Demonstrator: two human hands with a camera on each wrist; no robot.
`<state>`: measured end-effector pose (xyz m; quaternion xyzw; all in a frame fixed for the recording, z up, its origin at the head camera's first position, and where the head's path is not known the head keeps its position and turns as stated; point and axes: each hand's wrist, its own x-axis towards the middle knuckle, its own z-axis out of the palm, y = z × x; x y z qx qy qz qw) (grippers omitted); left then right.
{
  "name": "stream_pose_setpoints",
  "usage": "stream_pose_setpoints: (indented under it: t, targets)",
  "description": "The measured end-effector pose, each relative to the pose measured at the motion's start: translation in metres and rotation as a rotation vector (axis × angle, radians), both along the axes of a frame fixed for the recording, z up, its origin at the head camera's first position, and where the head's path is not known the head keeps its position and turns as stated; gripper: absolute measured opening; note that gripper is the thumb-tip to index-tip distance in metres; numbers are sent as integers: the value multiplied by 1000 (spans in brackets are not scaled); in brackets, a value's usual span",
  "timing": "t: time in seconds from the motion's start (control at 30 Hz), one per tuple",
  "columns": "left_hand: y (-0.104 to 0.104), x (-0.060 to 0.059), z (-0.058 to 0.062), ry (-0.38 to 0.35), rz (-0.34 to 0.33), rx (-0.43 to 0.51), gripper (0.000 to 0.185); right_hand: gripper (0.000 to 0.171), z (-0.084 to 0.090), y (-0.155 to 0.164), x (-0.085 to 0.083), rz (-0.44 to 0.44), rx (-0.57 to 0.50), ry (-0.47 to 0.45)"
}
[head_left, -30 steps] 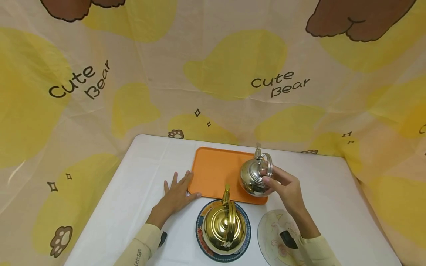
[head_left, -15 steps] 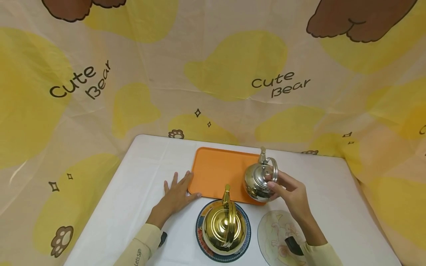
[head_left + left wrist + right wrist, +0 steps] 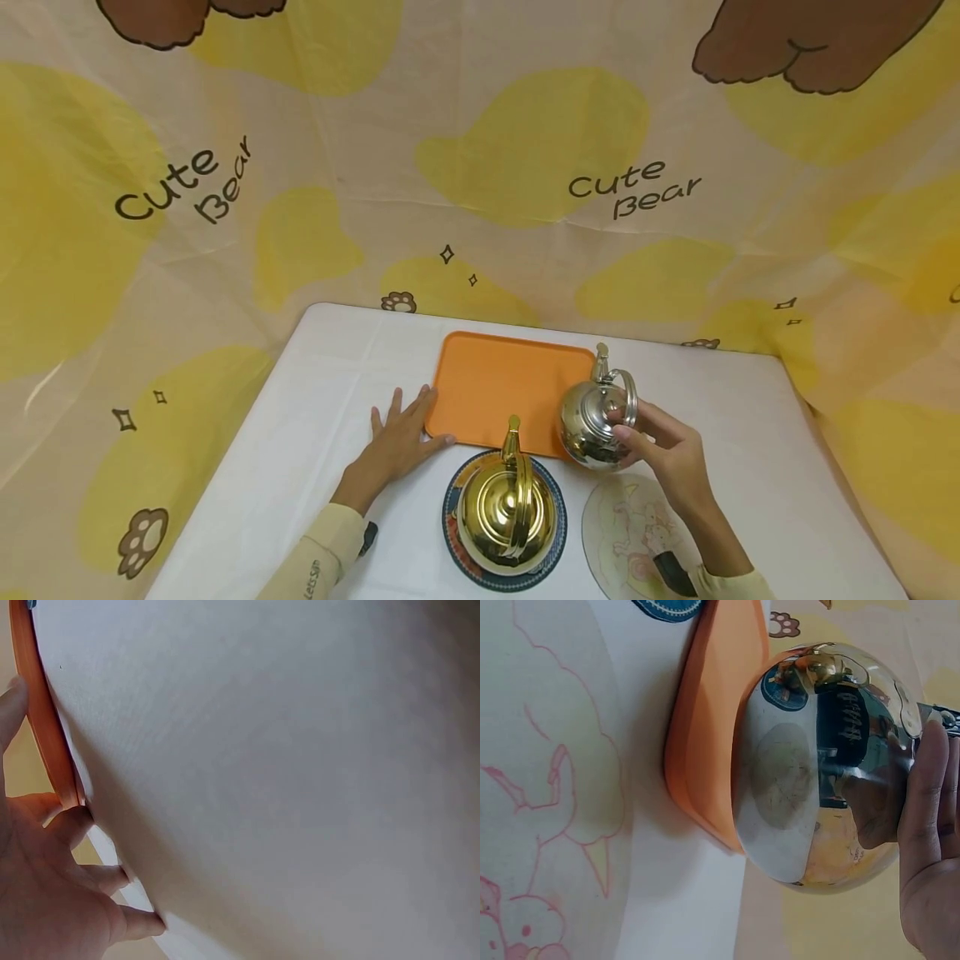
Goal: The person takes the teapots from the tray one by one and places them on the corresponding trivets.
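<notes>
A round silver teapot (image 3: 591,423) is gripped at its arched handle (image 3: 630,398) by my right hand (image 3: 671,454). In the head view it overlaps the right end of the orange tray (image 3: 487,387), spout pointing away. From the right wrist view, the teapot's shiny belly (image 3: 780,787) shows over the tray's corner. My left hand (image 3: 397,442) lies with fingers spread at the tray's left edge, fingertips and thumb touching the tray and the tabletop. The left wrist view shows those fingers (image 3: 142,924) beside the orange rim (image 3: 46,712).
A gold teapot (image 3: 498,517) stands on a blue-rimmed round plate (image 3: 453,554) in front of the tray. To its right lies a pale round mat (image 3: 618,533) with a pink drawing. Behind the white table (image 3: 337,350) hangs a patterned cloth (image 3: 480,167).
My right hand has carried the silver teapot right and toward me, from over the tray to its near right corner. The left hand has stayed in place.
</notes>
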<state>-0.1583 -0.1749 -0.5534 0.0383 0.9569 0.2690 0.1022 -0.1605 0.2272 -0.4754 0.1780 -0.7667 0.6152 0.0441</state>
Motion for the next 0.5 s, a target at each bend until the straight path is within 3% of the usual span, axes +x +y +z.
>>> stream_pose_setpoints:
  t: [0.5]
  targets:
    - [0, 0, 0, 4, 3, -9, 94, 41, -9, 7, 16, 1, -47, 6]
